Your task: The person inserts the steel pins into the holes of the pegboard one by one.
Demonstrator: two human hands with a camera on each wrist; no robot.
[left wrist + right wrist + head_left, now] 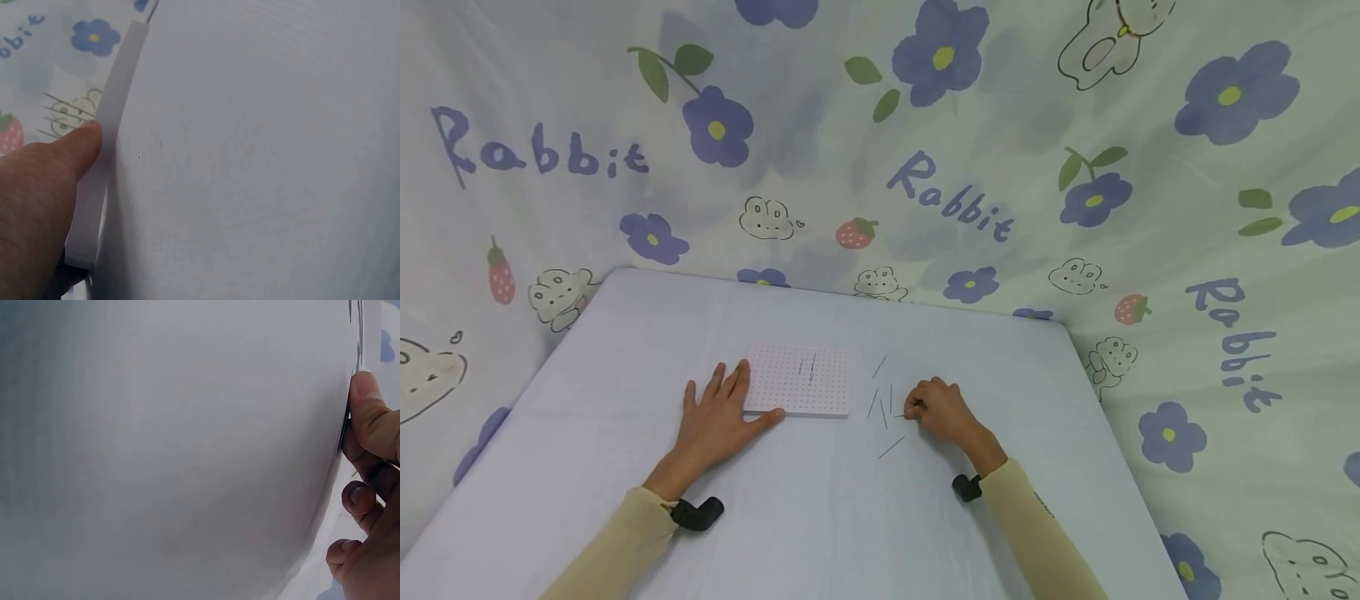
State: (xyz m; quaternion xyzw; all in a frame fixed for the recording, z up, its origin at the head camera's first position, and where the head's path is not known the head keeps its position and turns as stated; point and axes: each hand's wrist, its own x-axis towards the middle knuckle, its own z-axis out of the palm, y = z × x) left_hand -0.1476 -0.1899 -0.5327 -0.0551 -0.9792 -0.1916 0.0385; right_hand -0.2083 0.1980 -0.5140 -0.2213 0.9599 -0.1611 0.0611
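Note:
A white board with rows of small holes [775,383] lies flat on the table. Thin dark pins [811,369] stick up from it right of its middle; the left wrist view shows several pins [69,106] beyond the thumb. My left hand [718,417] rests at the board's left side, fingers spread and thumb [87,147] along the front edge. Right of the board, my right hand [938,408] is low over the table, thumb and forefinger pinching a thin dark pin [344,428]. Its other fingers are curled, and part of that pin is hidden by the fingertips.
Several loose pins [891,447] lie scattered between the board and my right hand. The table [820,517] has a plain white cover. Behind and beside it hangs a cloth [820,167] printed with flowers and rabbits. Both wrists carry small black cameras [698,514].

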